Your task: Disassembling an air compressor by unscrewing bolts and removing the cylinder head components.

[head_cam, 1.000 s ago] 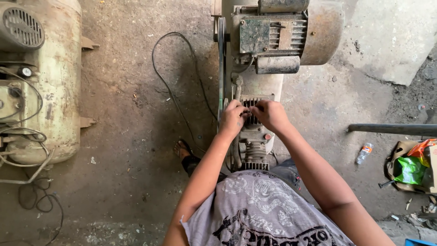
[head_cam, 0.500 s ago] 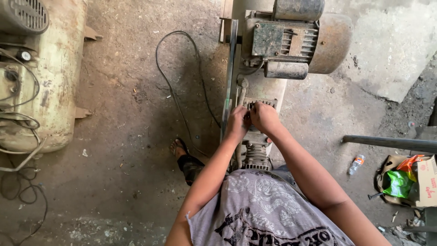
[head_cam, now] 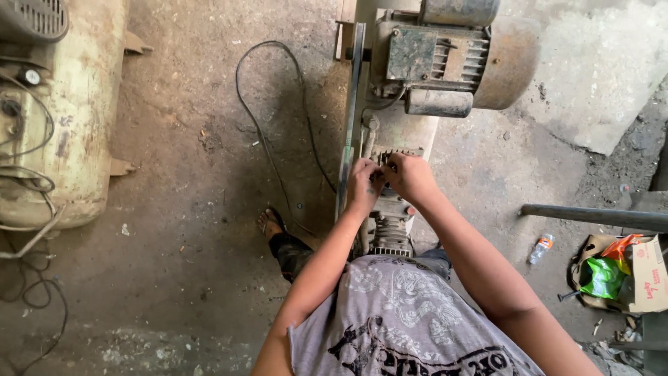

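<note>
Atop finned metal pump head [head_cam: 391, 233], both hands [head_cam: 390, 182] pressed; motor [head_cam: 445, 59] ribbed.

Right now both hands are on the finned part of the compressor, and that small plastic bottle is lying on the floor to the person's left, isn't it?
Not quite. The head view shows both hands, left hand and right hand, on the finned part of the compressor, but the small plastic bottle lies on the floor to the person's right.
</note>
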